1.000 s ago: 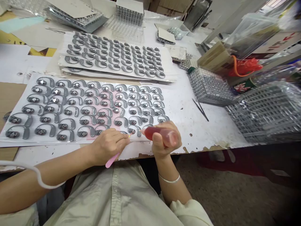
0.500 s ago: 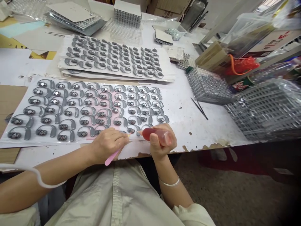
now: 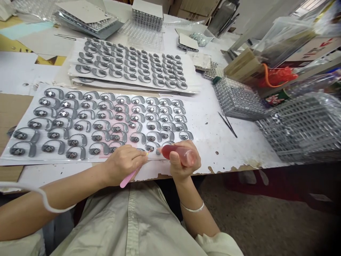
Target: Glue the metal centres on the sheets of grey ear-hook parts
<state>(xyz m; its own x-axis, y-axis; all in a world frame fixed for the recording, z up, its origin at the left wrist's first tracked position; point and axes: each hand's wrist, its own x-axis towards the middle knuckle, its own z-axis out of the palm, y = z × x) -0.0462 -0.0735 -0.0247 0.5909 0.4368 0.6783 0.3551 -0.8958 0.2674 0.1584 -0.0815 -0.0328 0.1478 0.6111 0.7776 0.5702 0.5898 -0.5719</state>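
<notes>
My left hand [image 3: 124,163] pinches a thin pink stick [image 3: 128,178], whose yellow tip rests at a grey ear-hook part [image 3: 150,147] in the nearest row. My right hand [image 3: 183,161] is wrapped round a small bottle of red liquid [image 3: 177,153], its nozzle pointing left at the same part. Both hands hover over the front edge of a white sheet [image 3: 202,121] that carries several rows of grey ear-hook pieces.
A second sheet of grey pieces [image 3: 128,65] lies behind the first. Black tweezers [image 3: 227,124] lie to the right on the table. Stacks of clear plastic grid trays [image 3: 301,124] stand at the right, more trays [image 3: 147,16] at the back. The table's chipped front edge [image 3: 234,167] is beside my right hand.
The bottle's nozzle has edged slightly left toward the part at the stick's tip. My left hand has stayed almost still.
</notes>
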